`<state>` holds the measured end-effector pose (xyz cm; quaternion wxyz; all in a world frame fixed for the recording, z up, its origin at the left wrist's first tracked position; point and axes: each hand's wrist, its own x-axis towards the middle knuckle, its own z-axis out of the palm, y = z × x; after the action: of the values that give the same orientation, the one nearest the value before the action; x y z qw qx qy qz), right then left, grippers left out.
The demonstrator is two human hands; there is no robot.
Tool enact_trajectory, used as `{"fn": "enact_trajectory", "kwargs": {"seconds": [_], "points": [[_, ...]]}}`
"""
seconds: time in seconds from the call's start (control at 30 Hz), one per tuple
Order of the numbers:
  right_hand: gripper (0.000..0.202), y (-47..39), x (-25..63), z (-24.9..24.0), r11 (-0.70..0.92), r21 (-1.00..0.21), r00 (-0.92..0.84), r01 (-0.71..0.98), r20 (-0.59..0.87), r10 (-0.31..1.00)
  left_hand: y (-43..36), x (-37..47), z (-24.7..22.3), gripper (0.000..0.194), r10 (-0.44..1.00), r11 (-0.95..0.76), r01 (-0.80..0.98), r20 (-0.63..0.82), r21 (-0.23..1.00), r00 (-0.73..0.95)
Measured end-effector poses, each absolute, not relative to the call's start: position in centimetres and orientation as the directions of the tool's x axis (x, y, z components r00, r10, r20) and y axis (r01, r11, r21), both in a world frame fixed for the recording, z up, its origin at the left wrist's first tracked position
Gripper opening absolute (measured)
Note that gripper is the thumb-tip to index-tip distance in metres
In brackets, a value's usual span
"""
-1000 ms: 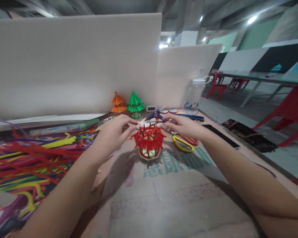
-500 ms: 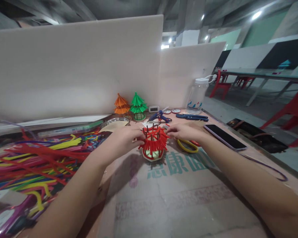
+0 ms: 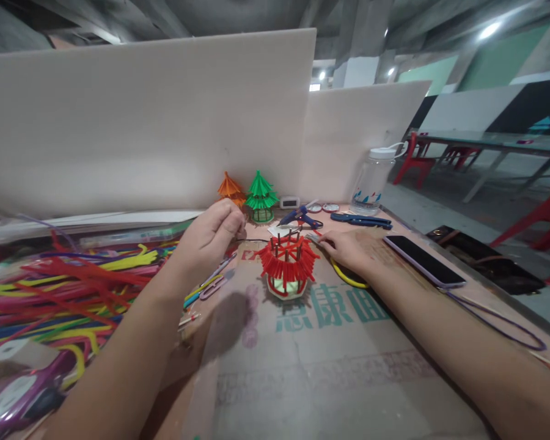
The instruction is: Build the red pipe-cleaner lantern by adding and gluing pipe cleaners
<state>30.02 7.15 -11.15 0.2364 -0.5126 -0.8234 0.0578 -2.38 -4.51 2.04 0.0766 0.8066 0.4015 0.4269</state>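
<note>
A small red model pavilion, with a fringed roof and short brown posts sticking up, stands upright on the cardboard between my hands. My left hand is raised to its left, fingers curled together; anything in them is hidden. To the model's right, my right hand lies low with fingers loosely apart, over or beside scissors with a yellow handle. Neither hand touches the model. Behind are a green tiered model and an orange tiered model, the latter partly covered by my left hand.
Coloured pipe cleaners heap at the left. A blue glue gun, blue pliers and a clear bottle stand or lie at the back. A phone lies at the right. A white panel rises behind.
My left hand has let go of the red model and moved up and left, its fingers closing. My right hand has drawn slightly away from the model. The view has shifted a little.
</note>
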Motion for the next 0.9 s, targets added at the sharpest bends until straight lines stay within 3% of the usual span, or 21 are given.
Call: {"fn": "enact_trajectory", "kwargs": {"seconds": [0.13, 0.3, 0.5, 0.6, 0.67, 0.8, 0.9], "points": [[0.025, 7.4, 30.0, -11.5, 0.474, -0.293, -0.385, 0.83, 0.312, 0.869, -5.4, -2.3, 2.7, 0.042, 0.762, -0.634, 0.564, 0.548, 0.528, 0.344], [0.026, 7.3, 30.0, -11.4, 0.465, -0.272, -0.389, 0.843, 0.289, 0.875, -7.1, -1.9, 3.1, 0.017, 0.653, -0.747, 0.345, 0.532, 0.568, 0.539], [0.024, 7.3, 30.1, -11.3, 0.465, -0.279, -0.392, 0.84, 0.278, 0.877, -9.2, -1.3, 4.1, 0.025, 0.567, -0.726, 0.299, 0.294, 0.619, 0.769], [0.023, 7.2, 30.0, -11.3, 0.459, -0.29, -0.385, 0.84, 0.276, 0.88, -9.1, -1.5, 4.0, 0.011, 0.584, -0.775, 0.354, 0.38, 0.524, 0.717], [0.023, 7.1, 29.9, -11.3, 0.461, -0.298, -0.384, 0.836, 0.283, 0.879, -8.6, -1.8, 3.7, 0.017, 0.624, -0.772, 0.406, 0.457, 0.489, 0.634], [0.023, 6.8, 29.7, -11.2, 0.468, -0.321, -0.362, 0.823, 0.339, 0.869, -7.6, -2.7, 3.0, 0.013, 0.68, -0.731, 0.435, 0.509, 0.526, 0.528], [0.032, 7.0, 30.3, -10.8, 0.404, -0.35, -0.239, 0.845, 0.429, 0.871, -7.2, -2.9, 2.7, 0.017, 0.737, -0.676, 0.477, 0.489, 0.562, 0.468]]}}
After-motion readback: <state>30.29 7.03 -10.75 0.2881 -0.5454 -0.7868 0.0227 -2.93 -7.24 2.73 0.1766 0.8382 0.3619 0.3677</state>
